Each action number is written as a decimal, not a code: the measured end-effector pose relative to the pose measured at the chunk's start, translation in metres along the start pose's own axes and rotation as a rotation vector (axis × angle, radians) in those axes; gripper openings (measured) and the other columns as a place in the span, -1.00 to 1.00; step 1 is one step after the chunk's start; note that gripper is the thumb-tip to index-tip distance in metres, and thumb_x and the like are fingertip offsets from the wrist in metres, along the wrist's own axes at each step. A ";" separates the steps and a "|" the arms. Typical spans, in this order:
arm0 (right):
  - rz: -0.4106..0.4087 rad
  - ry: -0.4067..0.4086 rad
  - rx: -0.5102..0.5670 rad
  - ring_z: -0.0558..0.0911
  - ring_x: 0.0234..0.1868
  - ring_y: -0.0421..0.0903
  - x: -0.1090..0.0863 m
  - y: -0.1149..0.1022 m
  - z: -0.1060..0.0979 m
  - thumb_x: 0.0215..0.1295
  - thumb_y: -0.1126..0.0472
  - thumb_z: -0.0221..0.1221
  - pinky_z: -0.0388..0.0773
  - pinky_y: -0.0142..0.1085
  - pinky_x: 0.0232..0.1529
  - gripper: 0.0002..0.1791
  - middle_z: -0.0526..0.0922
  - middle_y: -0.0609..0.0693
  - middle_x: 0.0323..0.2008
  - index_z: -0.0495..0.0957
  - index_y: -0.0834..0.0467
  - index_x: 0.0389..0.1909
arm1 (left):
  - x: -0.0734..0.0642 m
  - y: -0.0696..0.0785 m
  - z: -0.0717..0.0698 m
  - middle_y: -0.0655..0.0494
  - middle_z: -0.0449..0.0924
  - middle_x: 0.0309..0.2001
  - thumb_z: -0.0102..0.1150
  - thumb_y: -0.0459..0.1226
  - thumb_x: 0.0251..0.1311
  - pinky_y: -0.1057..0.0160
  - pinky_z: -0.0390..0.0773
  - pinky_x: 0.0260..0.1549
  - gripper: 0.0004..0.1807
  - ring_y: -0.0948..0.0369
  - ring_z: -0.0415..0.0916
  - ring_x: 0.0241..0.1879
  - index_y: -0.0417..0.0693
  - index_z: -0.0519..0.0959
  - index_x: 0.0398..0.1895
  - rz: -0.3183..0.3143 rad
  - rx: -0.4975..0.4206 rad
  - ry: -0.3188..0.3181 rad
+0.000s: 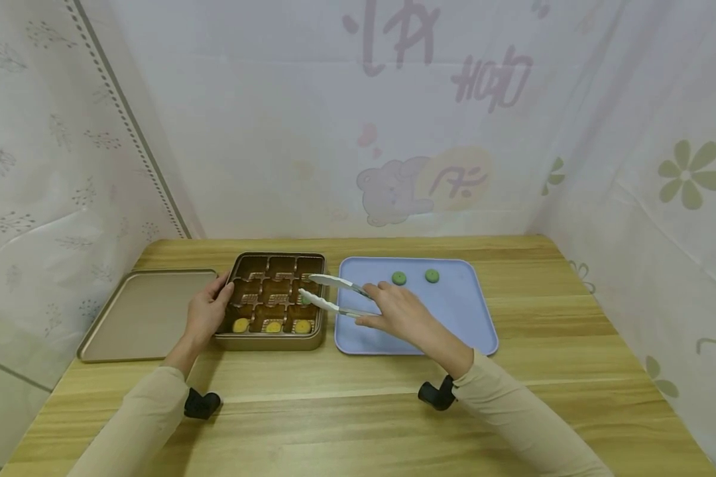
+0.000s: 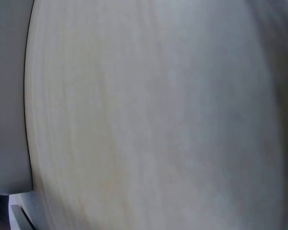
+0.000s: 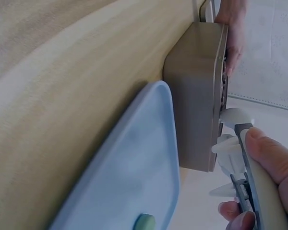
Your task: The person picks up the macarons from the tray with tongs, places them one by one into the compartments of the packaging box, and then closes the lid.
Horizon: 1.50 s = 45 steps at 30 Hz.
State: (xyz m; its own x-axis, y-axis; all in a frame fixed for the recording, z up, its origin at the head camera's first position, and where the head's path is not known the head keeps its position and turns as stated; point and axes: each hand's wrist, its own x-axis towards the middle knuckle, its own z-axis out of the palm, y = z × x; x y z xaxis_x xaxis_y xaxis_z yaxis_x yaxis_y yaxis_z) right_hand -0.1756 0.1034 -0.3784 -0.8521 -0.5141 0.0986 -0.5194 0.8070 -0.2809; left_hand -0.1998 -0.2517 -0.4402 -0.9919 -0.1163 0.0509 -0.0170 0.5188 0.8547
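My left hand (image 1: 205, 313) grips the left rim of a gold-brown rectangular tin (image 1: 268, 342) fitted with a brown divided tray (image 1: 276, 289). Three small round yellow pastries (image 1: 273, 326) sit in its front row. In my right hand (image 1: 400, 313) is a pair of tongs (image 1: 334, 281) with pale tips, its arms spread over the tin's right column. A green pastry (image 1: 305, 301) shows in the right compartment of the middle row, partly hidden by the lower tong arm. Two more green pastries (image 1: 399, 278) lie on a blue tray (image 1: 382, 338) to the right.
A flat gold lid or tray (image 1: 149, 315) lies left of the tin, close behind my left hand. Everything stands on a wood-grain table (image 1: 310, 411). Printed curtains (image 1: 286, 132) hang behind and at both sides.
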 end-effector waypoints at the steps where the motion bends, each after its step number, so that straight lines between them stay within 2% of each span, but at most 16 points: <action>1: -0.002 0.006 0.003 0.42 -0.51 -0.20 -0.001 0.001 0.001 0.09 -0.10 0.32 0.38 -0.40 -0.61 -0.44 0.61 0.09 -0.35 0.52 0.22 -0.04 | 0.000 0.000 0.000 -0.30 0.27 0.29 -0.22 -0.07 0.45 -0.11 0.26 0.22 -0.42 -0.16 0.19 0.31 -0.21 0.18 0.40 -0.001 0.002 0.001; 11: 0.006 0.100 0.044 0.49 -0.45 -0.20 -0.019 0.008 0.010 0.05 -0.11 0.34 0.43 -0.39 -0.53 -0.39 0.59 0.00 -0.34 0.49 0.16 0.05 | 0.000 -0.002 0.000 -0.29 0.28 0.29 -0.19 -0.09 0.44 -0.12 0.24 0.23 -0.44 -0.16 0.18 0.31 -0.20 0.20 0.39 -0.004 0.009 0.016; 17: 0.066 0.135 0.080 0.45 -0.51 -0.21 -0.039 0.018 0.009 0.03 -0.10 0.35 0.38 -0.39 -0.59 -0.36 0.55 -0.01 -0.40 0.47 0.11 0.10 | -0.001 0.001 -0.001 -0.27 0.24 0.32 -0.20 -0.07 0.44 -0.13 0.20 0.26 -0.43 -0.17 0.12 0.34 -0.17 0.18 0.41 -0.019 0.004 0.002; 25: 0.168 0.158 0.130 0.57 -0.37 -0.07 -0.069 0.036 0.008 0.03 -0.07 0.36 0.48 -0.28 -0.45 -0.33 0.59 0.06 -0.33 0.47 0.12 0.16 | -0.001 -0.001 0.000 -0.29 0.25 0.31 -0.23 -0.05 0.45 -0.14 0.24 0.22 -0.41 -0.17 0.16 0.32 -0.18 0.16 0.42 -0.014 -0.013 -0.010; 30: 0.204 0.171 0.119 0.60 -0.36 -0.02 -0.082 0.050 0.009 0.03 -0.05 0.37 0.50 -0.25 -0.45 -0.34 0.60 0.09 -0.33 0.47 0.12 0.15 | -0.001 -0.001 0.000 -0.30 0.23 0.32 -0.23 -0.06 0.45 -0.16 0.22 0.23 -0.41 -0.18 0.12 0.33 -0.20 0.16 0.41 -0.005 -0.013 -0.008; 39: 0.234 0.177 0.081 0.55 -0.41 -0.09 -0.094 0.069 0.013 0.00 -0.03 0.39 0.49 -0.25 -0.45 -0.32 0.59 0.12 -0.36 0.49 0.24 0.11 | -0.002 -0.003 0.000 -0.30 0.25 0.31 -0.22 -0.07 0.45 -0.14 0.25 0.21 -0.42 -0.17 0.16 0.32 -0.23 0.18 0.40 0.010 -0.013 0.001; 45: 0.240 0.173 0.041 0.43 -0.48 -0.16 -0.098 0.079 0.017 -0.02 -0.02 0.41 0.40 -0.31 -0.50 -0.33 0.56 0.09 -0.43 0.51 0.28 0.07 | -0.001 -0.002 0.001 -0.30 0.26 0.30 -0.22 -0.07 0.45 -0.14 0.26 0.21 -0.42 -0.17 0.17 0.31 -0.21 0.18 0.40 0.016 -0.004 0.007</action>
State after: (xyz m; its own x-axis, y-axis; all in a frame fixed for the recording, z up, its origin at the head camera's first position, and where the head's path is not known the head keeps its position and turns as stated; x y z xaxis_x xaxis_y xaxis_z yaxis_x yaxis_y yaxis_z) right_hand -0.1315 0.2125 -0.4259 -0.9503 -0.2502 0.1850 -0.3020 0.8851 -0.3541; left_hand -0.1989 -0.2522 -0.4423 -0.9912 -0.1141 0.0677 -0.0010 0.5173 0.8558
